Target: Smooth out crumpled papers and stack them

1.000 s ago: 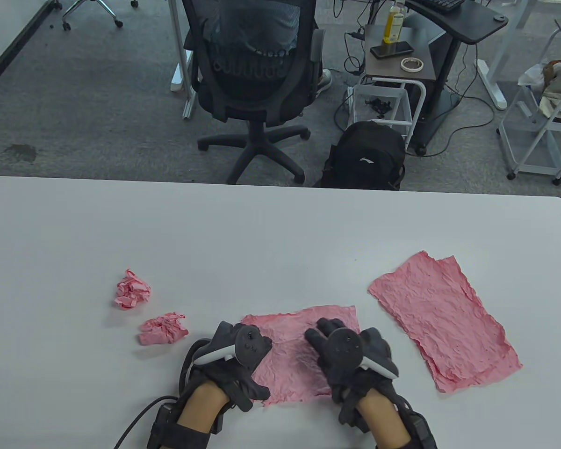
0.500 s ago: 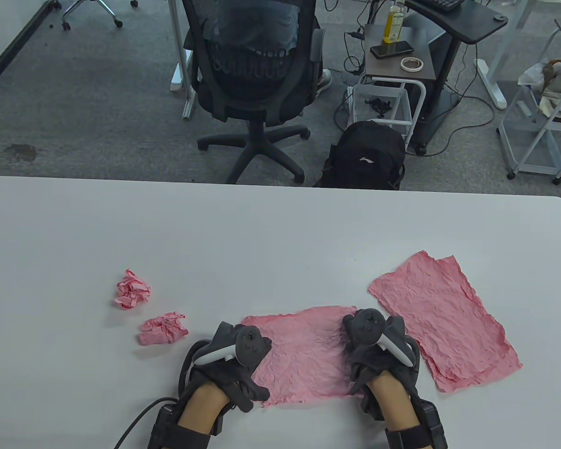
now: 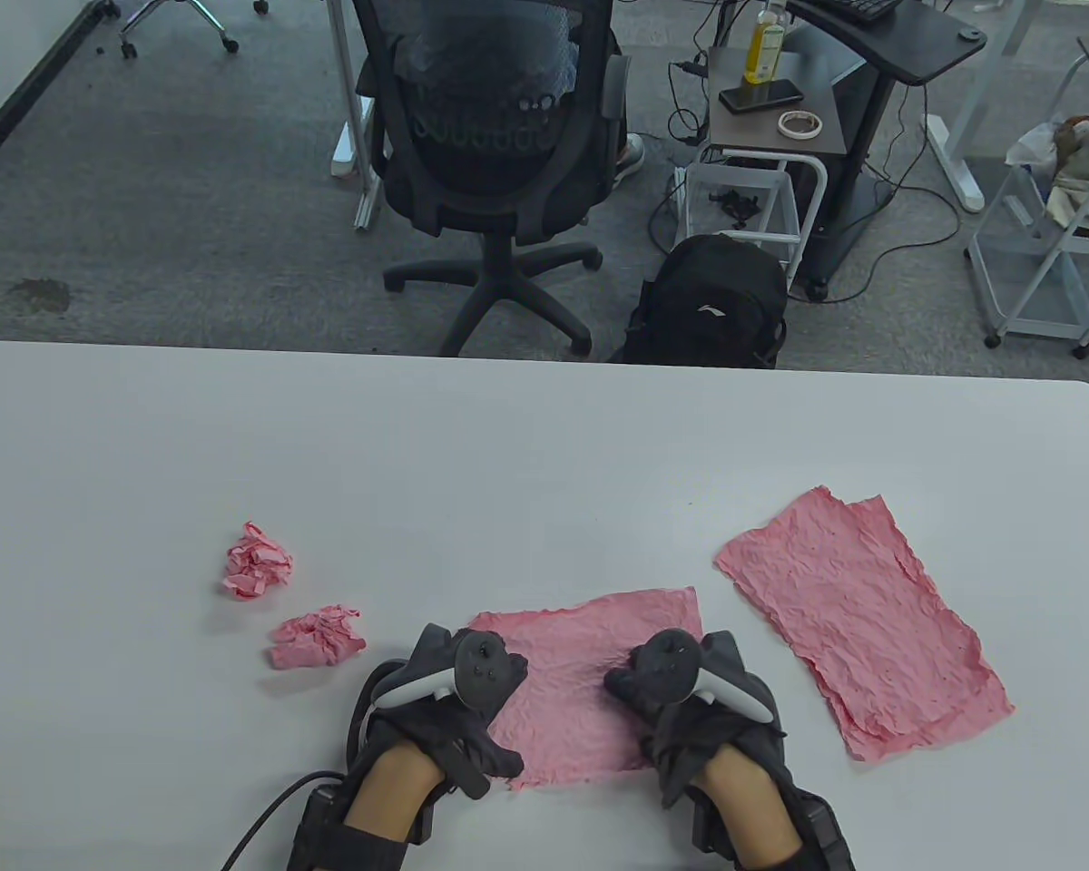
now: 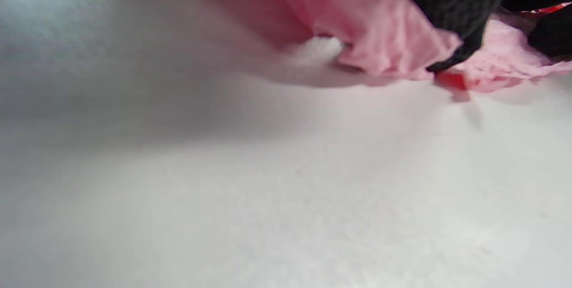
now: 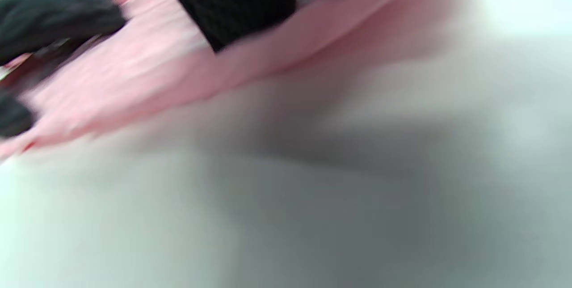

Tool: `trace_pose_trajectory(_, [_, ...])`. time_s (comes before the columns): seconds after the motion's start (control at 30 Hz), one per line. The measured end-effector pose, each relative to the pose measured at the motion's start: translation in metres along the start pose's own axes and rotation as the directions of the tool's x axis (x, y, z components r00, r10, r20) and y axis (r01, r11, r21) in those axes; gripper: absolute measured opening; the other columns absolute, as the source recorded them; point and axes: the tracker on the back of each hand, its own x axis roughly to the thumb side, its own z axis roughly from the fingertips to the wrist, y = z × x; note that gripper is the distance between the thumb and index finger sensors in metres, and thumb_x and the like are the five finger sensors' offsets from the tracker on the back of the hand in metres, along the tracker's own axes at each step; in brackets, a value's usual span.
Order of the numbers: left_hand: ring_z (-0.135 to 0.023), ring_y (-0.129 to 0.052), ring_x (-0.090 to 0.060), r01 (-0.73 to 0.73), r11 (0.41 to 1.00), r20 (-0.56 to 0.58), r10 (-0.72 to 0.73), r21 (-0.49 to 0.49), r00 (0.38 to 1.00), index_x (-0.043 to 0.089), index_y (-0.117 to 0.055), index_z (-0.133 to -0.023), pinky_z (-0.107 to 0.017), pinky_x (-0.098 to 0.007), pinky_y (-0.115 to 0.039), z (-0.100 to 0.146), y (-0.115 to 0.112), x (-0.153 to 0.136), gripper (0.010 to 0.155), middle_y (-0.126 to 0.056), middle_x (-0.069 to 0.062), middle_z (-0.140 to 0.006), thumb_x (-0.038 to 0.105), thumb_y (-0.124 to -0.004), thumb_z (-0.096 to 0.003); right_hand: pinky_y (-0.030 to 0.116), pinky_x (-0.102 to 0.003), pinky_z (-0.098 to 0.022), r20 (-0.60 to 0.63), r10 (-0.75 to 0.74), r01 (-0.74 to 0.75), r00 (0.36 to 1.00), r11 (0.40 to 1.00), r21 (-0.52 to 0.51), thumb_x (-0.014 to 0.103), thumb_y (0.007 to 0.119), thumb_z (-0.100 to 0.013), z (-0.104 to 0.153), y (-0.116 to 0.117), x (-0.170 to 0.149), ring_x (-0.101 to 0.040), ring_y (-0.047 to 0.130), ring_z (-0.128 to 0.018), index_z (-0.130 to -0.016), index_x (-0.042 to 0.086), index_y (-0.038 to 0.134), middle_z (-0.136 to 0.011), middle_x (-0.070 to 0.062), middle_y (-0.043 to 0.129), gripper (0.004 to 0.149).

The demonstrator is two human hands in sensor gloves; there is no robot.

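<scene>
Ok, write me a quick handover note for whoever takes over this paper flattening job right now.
Left hand: rests on the left edge of the pink sheet being flattened, pinning it to the white table.
Right hand: rests on the same sheet's right part; the finger pose is hidden by the tracker.
Done: a stack of flattened pink sheets lies to the right, at least two layers showing.
In progress: the middle sheet is spread out but wrinkled and not yet stacked.
Left: two crumpled pink paper balls, far one and near one, untouched at left.
</scene>
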Motion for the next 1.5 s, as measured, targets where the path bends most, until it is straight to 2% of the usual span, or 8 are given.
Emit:
trace_pose_trajectory(0.23, [-0.111,0.000,-0.035,-0.006,1.000,0.010,0.006,0.004,1.000,0.030,-0.019,-0.113,-0.075,-0.068,-0.012,0.000,-0.001,0.000,0.102,0.000,-0.005,-0.113,0.062,-0.084,-0.0415,0.035,-0.064,-0.067,-0.063,-0.038,0.032,0.997,0.995,-0.094,0.015,0.078,-0.043,0.009,-0.014,-0.024,-0.043,0.020,-0.101,-0.103,0.023,0.040,-0.112,-0.012,0.022,0.071])
trace_pose_trajectory(0.33, [-0.111,0.003,-0.036,-0.009,1.000,0.025,0.009,-0.009,1.000,0.029,-0.018,-0.113,-0.075,-0.068,-0.011,0.000,-0.001,-0.001,0.103,0.000,-0.006,-0.113,0.061,-0.085,-0.0416,0.040,-0.068,-0.064,-0.184,0.013,-0.077,0.983,0.934,-0.348,0.014,0.073,-0.045,0.015,-0.025,-0.018,-0.052,0.044,-0.096,-0.101,0.010,0.057,-0.107,-0.023,0.054,0.058])
trace_pose_trajectory(0.47, [-0.111,0.003,-0.036,-0.011,1.000,0.060,0.012,-0.016,0.998,0.029,-0.018,-0.113,-0.074,-0.069,-0.010,0.001,-0.001,-0.002,0.104,0.000,-0.006,-0.113,0.058,-0.087,-0.0414,0.044,-0.069,-0.063,-0.343,0.095,-0.221,0.934,0.911,-0.350,0.036,0.072,-0.049,0.008,-0.026,-0.022,-0.054,0.052,-0.093,-0.095,0.006,0.067,-0.100,-0.025,0.065,0.055])
trace_pose_trajectory(0.7, [-0.111,0.001,-0.037,-0.007,1.000,0.067,0.008,-0.013,0.998,0.028,-0.019,-0.113,-0.074,-0.069,-0.010,0.001,-0.002,-0.001,0.103,-0.001,-0.006,-0.113,0.058,-0.087,-0.0415,0.037,-0.067,-0.066,-0.241,0.115,-0.222,0.964,0.846,-0.485,0.028,0.089,-0.042,0.006,-0.027,-0.011,-0.050,0.051,-0.095,-0.078,0.016,0.085,-0.104,-0.017,0.058,0.038])
trace_pose_trajectory(0.83, [-0.111,0.001,-0.036,-0.012,1.000,0.069,0.012,-0.008,0.998,0.028,-0.018,-0.113,-0.074,-0.069,-0.010,0.001,-0.002,-0.002,0.103,-0.001,-0.006,-0.113,0.058,-0.087,-0.0413,0.042,-0.068,-0.065,-0.016,-0.057,0.038,0.998,0.828,-0.559,0.027,0.087,-0.043,0.015,-0.029,-0.017,-0.051,0.055,-0.093,-0.078,0.017,0.084,-0.103,-0.019,0.061,0.037])
trace_pose_trajectory(1.23, [-0.110,0.003,-0.036,-0.016,1.000,0.069,0.017,-0.021,0.997,0.028,-0.018,-0.113,-0.074,-0.068,-0.008,0.001,-0.002,-0.001,0.103,0.001,-0.005,-0.113,0.058,-0.087,-0.0417,0.077,-0.058,-0.041,0.274,-0.535,0.596,0.799,0.648,-0.474,0.028,0.080,-0.046,0.021,-0.031,-0.028,-0.037,0.101,-0.050,-0.092,0.002,0.059,-0.061,-0.009,0.098,0.056])
trace_pose_trajectory(1.37, [-0.110,0.003,-0.036,-0.021,1.000,0.076,0.022,-0.017,0.997,0.028,-0.019,-0.113,-0.074,-0.068,-0.008,0.001,-0.002,-0.002,0.103,0.001,-0.006,-0.113,0.057,-0.087,-0.0418,0.077,-0.058,-0.039,0.150,-0.573,0.582,0.806,0.717,-0.385,0.060,0.078,-0.044,0.019,-0.023,-0.039,-0.036,0.100,-0.047,-0.099,0.000,0.047,-0.060,-0.010,0.094,0.087])
trace_pose_trajectory(1.5, [-0.110,0.004,-0.036,-0.012,1.000,0.080,0.014,-0.025,0.997,0.028,-0.019,-0.113,-0.074,-0.069,-0.009,0.001,-0.001,-0.001,0.103,0.000,-0.006,-0.113,0.057,-0.087,-0.0415,0.080,-0.054,-0.033,0.093,-0.552,0.551,0.829,0.776,-0.307,0.065,0.080,-0.042,0.011,-0.019,-0.040,-0.034,0.102,-0.039,-0.096,-0.001,0.059,-0.057,-0.010,0.095,0.088])
